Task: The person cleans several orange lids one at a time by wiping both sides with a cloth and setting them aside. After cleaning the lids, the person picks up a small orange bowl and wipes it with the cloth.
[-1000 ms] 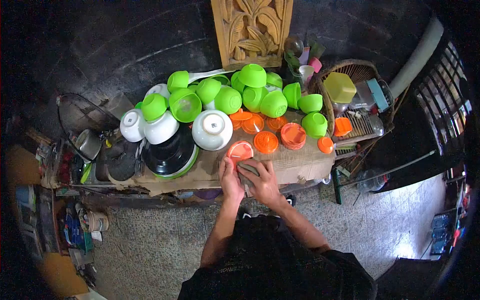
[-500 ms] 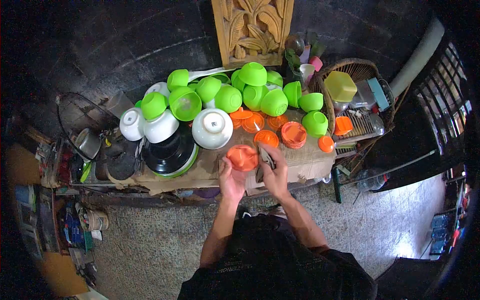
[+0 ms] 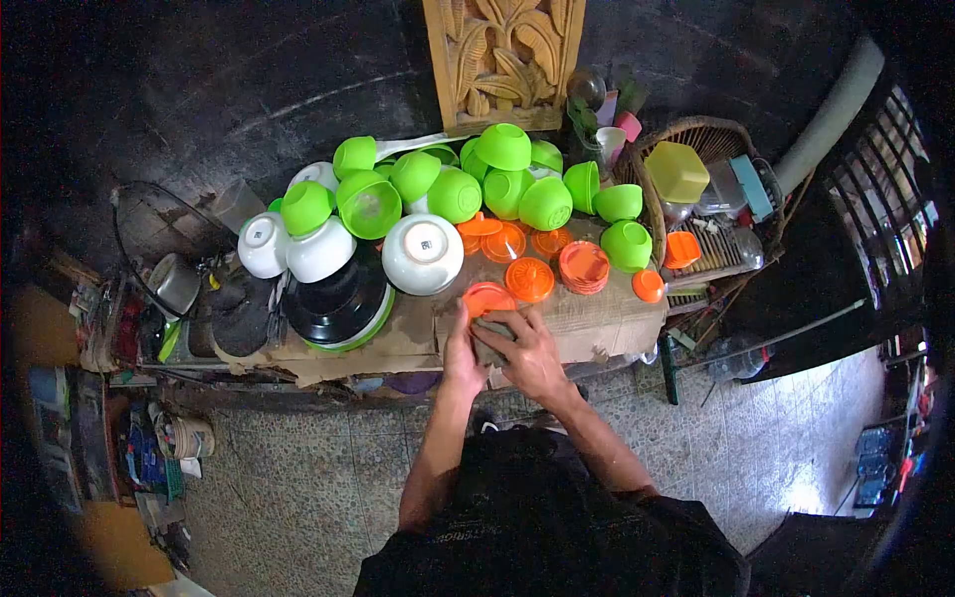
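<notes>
In front of the table's near edge, my left hand (image 3: pixel 462 356) grips an orange plastic lid (image 3: pixel 487 296) by its side. My right hand (image 3: pixel 529 356) is closed on a grey cloth (image 3: pixel 490 341) and presses it against the lid's near part, which the fingers partly hide. Just beyond, another orange lid with a ridged dome (image 3: pixel 529 281) lies on the cardboard. To its right stands a stack of orange lids (image 3: pixel 584 265). A white bowl (image 3: pixel 423 255) rests upside down to the left of my hands.
Several green bowls (image 3: pixel 546 203) are heaped along the back. Black plates (image 3: pixel 336 310) are stacked at left, with white bowls (image 3: pixel 320 251) over them. A wicker basket (image 3: pixel 652 204) with containers stands right. Cardboard (image 3: pixel 627 323) covers the table. A carved wooden panel (image 3: pixel 505 62) stands behind.
My right hand has moved left with the cloth, from beside the orange lid onto it. The lid has tilted and is now partly covered by the fingers.
</notes>
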A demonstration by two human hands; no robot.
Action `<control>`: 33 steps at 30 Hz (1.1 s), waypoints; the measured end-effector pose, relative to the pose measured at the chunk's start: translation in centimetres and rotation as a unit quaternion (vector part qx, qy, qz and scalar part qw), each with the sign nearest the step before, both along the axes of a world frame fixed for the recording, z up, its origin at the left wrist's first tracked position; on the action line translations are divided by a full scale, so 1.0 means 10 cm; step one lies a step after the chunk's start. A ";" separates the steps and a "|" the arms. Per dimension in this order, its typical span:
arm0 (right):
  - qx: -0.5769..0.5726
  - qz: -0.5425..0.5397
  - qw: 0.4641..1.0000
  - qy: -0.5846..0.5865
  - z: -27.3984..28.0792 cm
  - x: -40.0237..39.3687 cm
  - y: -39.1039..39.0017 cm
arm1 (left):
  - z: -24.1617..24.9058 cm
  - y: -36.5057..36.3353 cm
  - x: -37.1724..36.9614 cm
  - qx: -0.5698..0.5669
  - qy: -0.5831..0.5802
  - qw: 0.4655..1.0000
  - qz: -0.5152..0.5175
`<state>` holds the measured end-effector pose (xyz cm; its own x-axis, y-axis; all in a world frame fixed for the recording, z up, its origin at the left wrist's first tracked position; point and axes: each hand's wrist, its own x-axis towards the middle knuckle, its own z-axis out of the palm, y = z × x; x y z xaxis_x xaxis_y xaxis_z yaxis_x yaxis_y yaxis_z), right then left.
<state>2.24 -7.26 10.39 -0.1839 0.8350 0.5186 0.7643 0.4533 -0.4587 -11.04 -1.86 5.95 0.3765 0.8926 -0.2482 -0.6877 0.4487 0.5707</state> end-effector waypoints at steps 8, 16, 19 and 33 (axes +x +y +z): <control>-0.107 0.087 0.989 0.046 -0.09 0.17 0.06 | -0.02 -0.02 0.00 0.085 -0.015 0.995 0.046; -0.054 -0.156 0.980 0.114 -0.01 0.05 0.11 | -0.08 -0.11 0.12 0.073 -0.017 0.997 -0.017; -0.054 -0.092 0.986 0.130 -0.02 -0.01 0.10 | 0.05 -0.13 0.20 0.043 -0.008 0.999 0.009; -0.100 0.075 0.983 0.131 0.03 -0.02 -0.01 | 0.06 -0.07 0.01 0.085 0.015 0.994 0.071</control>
